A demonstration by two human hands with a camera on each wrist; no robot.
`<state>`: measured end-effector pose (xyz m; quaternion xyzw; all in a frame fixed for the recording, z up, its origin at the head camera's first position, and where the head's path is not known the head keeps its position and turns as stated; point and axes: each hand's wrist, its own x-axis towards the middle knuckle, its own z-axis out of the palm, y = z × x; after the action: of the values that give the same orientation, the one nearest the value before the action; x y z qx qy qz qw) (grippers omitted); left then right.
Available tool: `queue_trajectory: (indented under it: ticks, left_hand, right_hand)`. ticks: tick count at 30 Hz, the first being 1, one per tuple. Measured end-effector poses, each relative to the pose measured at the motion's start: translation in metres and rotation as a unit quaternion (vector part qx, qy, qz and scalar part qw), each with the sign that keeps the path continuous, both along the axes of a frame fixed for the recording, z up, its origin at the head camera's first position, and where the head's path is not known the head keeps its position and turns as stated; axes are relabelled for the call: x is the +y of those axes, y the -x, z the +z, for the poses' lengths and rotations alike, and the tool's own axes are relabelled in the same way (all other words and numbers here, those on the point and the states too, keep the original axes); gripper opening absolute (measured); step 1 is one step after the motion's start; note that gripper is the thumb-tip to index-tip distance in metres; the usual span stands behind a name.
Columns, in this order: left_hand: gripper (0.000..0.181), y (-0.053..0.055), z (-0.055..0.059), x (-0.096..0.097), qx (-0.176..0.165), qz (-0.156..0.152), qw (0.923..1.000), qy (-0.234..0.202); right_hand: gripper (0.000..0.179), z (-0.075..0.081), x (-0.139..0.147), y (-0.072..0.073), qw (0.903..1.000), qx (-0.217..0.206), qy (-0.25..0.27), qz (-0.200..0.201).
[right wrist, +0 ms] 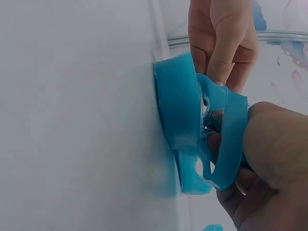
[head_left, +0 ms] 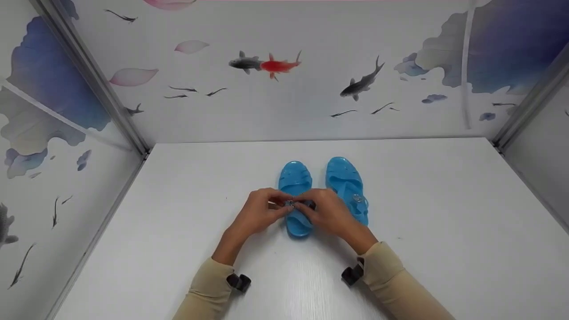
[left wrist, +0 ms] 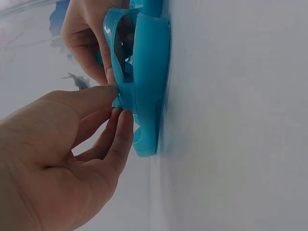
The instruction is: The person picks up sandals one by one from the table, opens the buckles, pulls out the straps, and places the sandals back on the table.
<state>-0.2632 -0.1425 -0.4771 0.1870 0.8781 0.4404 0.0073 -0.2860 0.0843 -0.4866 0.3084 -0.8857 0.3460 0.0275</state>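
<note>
A pair of glossy blue jelly sandals stands on the white table, toes toward the back wall. Over the left sandal (head_left: 295, 174) both hands meet at a small silvery buckle (head_left: 289, 203). My left hand (head_left: 260, 211) pinches the strap by the buckle between thumb and fingertips, at the sandal's side in the left wrist view. From the other side, my right hand (head_left: 328, 213) pinches the ankle strap (right wrist: 232, 139), its fingers partly hidden behind the strap in the right wrist view. The right sandal (head_left: 342, 173) stands just beside, its own round buckle (head_left: 357, 198) at the outer side.
Around the sandals spreads the white tabletop (head_left: 444, 213). A back wall (head_left: 311, 115) with painted fish and lotus leaves rises behind it, and a similar side panel (head_left: 106, 151) borders the left. Each sleeve carries a black wrist camera (head_left: 239, 282) near the cuff.
</note>
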Motion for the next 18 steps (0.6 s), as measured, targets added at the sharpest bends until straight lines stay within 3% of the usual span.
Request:
queue_trajectory:
  ticks: [11, 18]
  left_hand:
    - [0.026, -0.0003, -0.0023, 0.0047, 0.011, 0.028, 0.9995, -0.014]
    - [0.025, 0.0, -0.0016, 0.006, -0.005, 0.044, 0.9989, -0.014]
  right_hand:
    - [0.023, -0.003, -0.0027, -0.0025, 0.9997, 0.009, 0.001, -0.022]
    - [0.02, -0.0036, -0.003, -0.0044, 0.9995, 0.008, -0.004, -0.03]
